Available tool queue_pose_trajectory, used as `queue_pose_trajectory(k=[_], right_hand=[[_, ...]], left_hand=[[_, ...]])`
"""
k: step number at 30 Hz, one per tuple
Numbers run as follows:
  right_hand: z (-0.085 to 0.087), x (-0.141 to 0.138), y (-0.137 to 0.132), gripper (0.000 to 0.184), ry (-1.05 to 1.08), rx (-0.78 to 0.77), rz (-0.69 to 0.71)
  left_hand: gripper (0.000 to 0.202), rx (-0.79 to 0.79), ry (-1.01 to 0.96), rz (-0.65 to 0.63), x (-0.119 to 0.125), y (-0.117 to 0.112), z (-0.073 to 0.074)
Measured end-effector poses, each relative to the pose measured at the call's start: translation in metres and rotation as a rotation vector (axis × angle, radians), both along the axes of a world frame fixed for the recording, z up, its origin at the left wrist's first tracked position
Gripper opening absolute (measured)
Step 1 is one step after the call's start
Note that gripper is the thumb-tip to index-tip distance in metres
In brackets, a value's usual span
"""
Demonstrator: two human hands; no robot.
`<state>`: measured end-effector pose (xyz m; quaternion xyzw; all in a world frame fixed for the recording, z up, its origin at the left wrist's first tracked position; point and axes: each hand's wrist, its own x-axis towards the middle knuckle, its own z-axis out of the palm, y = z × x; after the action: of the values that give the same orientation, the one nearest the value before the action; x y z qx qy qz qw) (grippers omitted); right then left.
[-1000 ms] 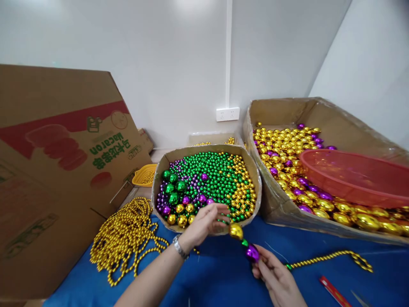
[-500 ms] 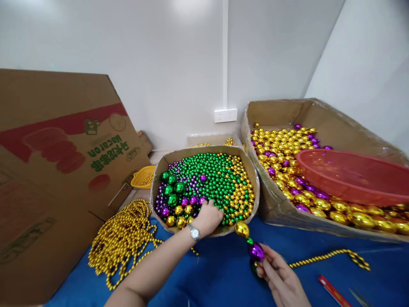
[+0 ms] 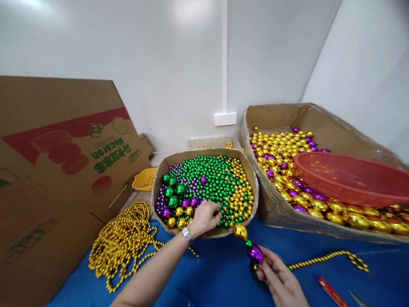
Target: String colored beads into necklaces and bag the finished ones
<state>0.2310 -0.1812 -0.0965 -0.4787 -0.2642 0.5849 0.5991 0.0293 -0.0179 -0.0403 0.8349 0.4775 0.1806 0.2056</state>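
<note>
My left hand (image 3: 204, 217), with a watch on the wrist, reaches into the near edge of a cardboard box (image 3: 252, 179) filled with green, gold and purple beads (image 3: 214, 179); its fingers are curled down among the beads, and what they pinch is hidden. My right hand (image 3: 277, 279) holds a bead strand above the blue cloth. That strand carries a large gold ball (image 3: 240, 231), a small green bead and a purple ball (image 3: 255, 253), and its thin gold bead chain (image 3: 329, 258) trails off to the right.
A big carton (image 3: 319, 115) of gold and purple balls stands at right with a red plastic basin (image 3: 348, 177) in it. A pile of gold bead chains (image 3: 124, 241) lies at left beside a printed cardboard box (image 3: 64, 170). A small yellow basket (image 3: 145, 178) sits behind. A red-handled tool (image 3: 334, 292) lies at lower right.
My left hand went from hovering at the box's front edge down into the beads and now curls there. My right hand with the strand has barely shifted.
</note>
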Motion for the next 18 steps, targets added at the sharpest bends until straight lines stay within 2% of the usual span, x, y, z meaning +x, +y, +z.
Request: queue_pose_trajectory(k=[2,3,6,8,11,18], right_hand=[[-0.003,0.001,0.000,0.044,-0.033,0.001,-0.006],[-0.005,0.001,0.000,0.044,-0.052,-0.001,-0.010],[-0.006,0.000,0.001,0.045,-0.099,-0.005,-0.015],[-0.006,-0.001,0.002,0.045,-0.119,-0.003,-0.012],[-0.004,-0.001,0.002,0.045,-0.140,-0.003,-0.001],[-0.002,-0.002,0.002,0.047,-0.181,0.012,0.005]], left_hand=[[0.031,-0.091,-0.173,0.043,-0.002,-0.005,0.004],[0.034,-0.198,-0.325,0.071,-0.003,-0.009,0.005],[0.033,-0.651,-0.924,0.166,-0.005,-0.021,0.008],[0.030,-0.853,-1.175,0.189,-0.005,-0.028,0.010],[0.027,-0.942,-1.276,0.193,-0.004,-0.035,0.013],[0.025,-0.972,-1.324,0.136,-0.003,-0.044,0.016]])
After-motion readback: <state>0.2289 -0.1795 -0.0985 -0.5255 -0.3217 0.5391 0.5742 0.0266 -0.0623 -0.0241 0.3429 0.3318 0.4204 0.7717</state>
